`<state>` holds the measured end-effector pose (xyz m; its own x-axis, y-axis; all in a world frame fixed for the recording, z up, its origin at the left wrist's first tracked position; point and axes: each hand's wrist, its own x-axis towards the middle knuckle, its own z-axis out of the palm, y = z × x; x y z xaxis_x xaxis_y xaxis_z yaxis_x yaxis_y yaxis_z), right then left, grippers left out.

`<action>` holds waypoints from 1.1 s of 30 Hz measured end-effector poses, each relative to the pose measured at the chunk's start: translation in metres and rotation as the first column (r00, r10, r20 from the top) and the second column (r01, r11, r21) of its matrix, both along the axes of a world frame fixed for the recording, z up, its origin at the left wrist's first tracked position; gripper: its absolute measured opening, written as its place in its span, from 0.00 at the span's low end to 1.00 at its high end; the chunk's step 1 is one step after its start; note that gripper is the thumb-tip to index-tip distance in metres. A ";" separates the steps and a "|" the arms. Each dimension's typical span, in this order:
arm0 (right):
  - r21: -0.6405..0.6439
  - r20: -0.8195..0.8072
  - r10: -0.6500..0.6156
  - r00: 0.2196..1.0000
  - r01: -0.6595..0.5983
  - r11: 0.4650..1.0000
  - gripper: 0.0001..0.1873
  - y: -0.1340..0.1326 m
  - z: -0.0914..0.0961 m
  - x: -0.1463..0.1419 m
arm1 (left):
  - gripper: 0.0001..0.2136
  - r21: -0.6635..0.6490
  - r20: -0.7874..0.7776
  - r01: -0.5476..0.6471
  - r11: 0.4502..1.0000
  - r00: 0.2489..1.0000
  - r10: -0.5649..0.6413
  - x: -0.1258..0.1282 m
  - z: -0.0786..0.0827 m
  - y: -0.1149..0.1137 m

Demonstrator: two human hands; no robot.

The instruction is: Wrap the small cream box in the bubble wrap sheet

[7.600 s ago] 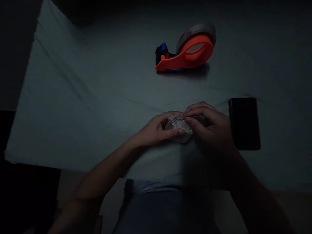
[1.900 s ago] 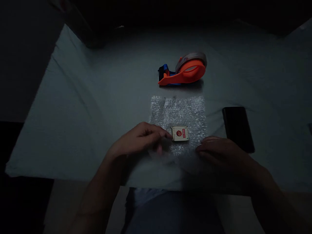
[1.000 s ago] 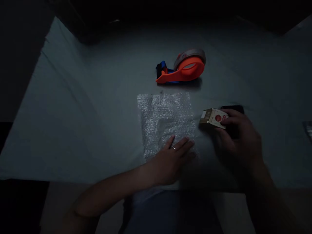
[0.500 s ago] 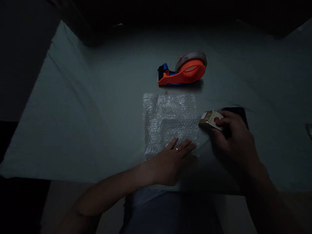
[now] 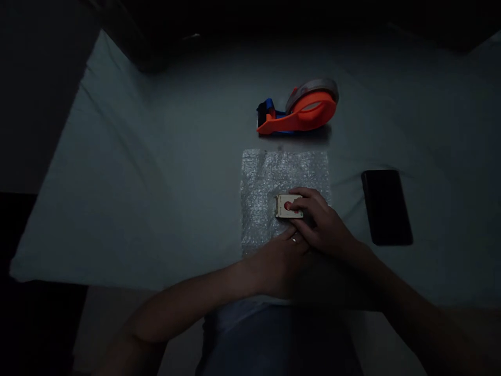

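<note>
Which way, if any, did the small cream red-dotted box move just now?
Yes: the small cream box went left, away from the flat black phone, onto the clear bubble wrap sheet.

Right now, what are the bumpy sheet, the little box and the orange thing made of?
The bumpy sheet looks like clear plastic bubble wrap: shiny, covered in tiny bumps. The little box under the right hand seems to be cardboard: pale, matte, with a red printed spot. The orange thing looks like smooth hard plastic, probably a tape dispenser.
</note>
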<state>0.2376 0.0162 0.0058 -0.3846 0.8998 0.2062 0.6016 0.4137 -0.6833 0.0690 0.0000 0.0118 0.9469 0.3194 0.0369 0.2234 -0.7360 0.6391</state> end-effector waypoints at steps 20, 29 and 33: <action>-0.051 -0.021 0.075 0.997 -0.076 0.996 0.16 -0.001 0.003 0.006 | 0.23 -0.246 -0.067 -0.084 0.966 0.995 0.069 -0.018 0.045 0.018; -0.043 -0.052 0.072 0.996 -0.075 0.996 0.14 0.001 0.000 0.008 | 0.12 0.006 -0.382 -0.159 0.987 0.912 0.149 -0.023 0.054 0.007; -0.050 -0.047 0.051 0.998 -0.053 0.997 0.14 0.001 0.001 0.009 | 0.08 0.078 -0.448 -0.043 0.996 0.891 0.074 -0.012 0.044 0.002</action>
<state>0.2462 0.0169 0.0064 -0.4223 0.8886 0.1792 0.5481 0.4077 -0.7304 0.0566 0.0019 0.0556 0.8469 0.3858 -0.3660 0.5191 -0.7490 0.4116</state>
